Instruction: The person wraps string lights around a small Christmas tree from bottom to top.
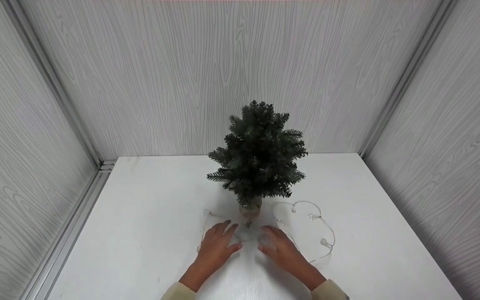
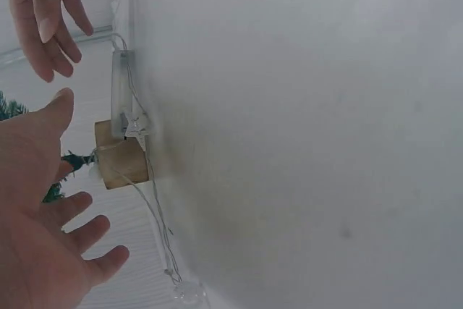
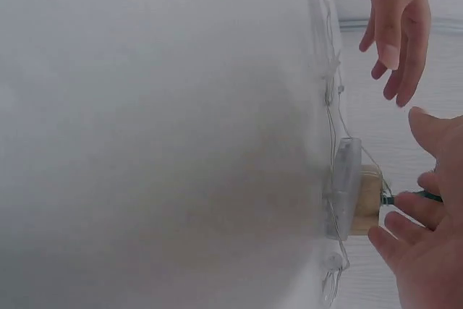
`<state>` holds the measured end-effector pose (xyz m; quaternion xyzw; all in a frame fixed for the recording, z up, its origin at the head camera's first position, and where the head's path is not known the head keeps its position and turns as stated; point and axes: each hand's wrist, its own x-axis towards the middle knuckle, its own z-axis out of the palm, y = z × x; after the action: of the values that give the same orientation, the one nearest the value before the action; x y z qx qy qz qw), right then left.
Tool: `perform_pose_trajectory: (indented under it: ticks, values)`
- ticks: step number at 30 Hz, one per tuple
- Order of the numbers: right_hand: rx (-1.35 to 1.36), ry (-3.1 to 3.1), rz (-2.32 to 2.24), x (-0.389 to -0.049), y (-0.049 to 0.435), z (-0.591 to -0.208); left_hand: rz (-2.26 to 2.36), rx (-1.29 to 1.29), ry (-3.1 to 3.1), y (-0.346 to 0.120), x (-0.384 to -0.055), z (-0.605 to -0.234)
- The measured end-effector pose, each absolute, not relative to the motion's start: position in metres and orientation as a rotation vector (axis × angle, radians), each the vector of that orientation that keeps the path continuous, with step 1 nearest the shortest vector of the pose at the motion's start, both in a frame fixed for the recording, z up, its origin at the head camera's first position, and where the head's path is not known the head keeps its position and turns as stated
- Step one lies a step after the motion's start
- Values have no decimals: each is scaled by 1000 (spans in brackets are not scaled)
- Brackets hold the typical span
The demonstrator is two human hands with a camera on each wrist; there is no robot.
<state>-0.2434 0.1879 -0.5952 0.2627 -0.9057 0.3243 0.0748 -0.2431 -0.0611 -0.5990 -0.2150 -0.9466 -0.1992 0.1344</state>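
A small artificial Christmas tree (image 1: 261,154) stands upright on a round wooden base (image 1: 250,208), also seen in the left wrist view as a light brown block (image 2: 124,161). My left hand (image 1: 217,250) hovers in front of it to the left, fingers spread and holding nothing. Opposite, my right hand (image 1: 283,252) is likewise relaxed, nothing in its grasp. Between the hands and the base lies a clear plastic box (image 3: 347,186), perhaps a battery case. Thin wire of a light string (image 1: 333,235) runs around the base, carrying clear bulbs (image 1: 323,241).
The white tabletop (image 1: 152,200) reaches back to a grey wood-grain panel (image 1: 161,75). Similar panels enclose the left (image 1: 23,166) and right (image 1: 440,146) sides. The light string's loop spreads widest to the right of the tree.
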Motion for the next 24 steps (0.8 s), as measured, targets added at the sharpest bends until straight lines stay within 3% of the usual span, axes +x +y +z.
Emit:
perform_pose_trajectory:
  ticks: [12,24]
  values:
    - [1063,-2553,954,-263,157,-611,-571,-744,-2636,-63,-262,-609]
    - [956,-2685,941,-266,144,-615,-624,-735,-2688,-64,-268,-614]
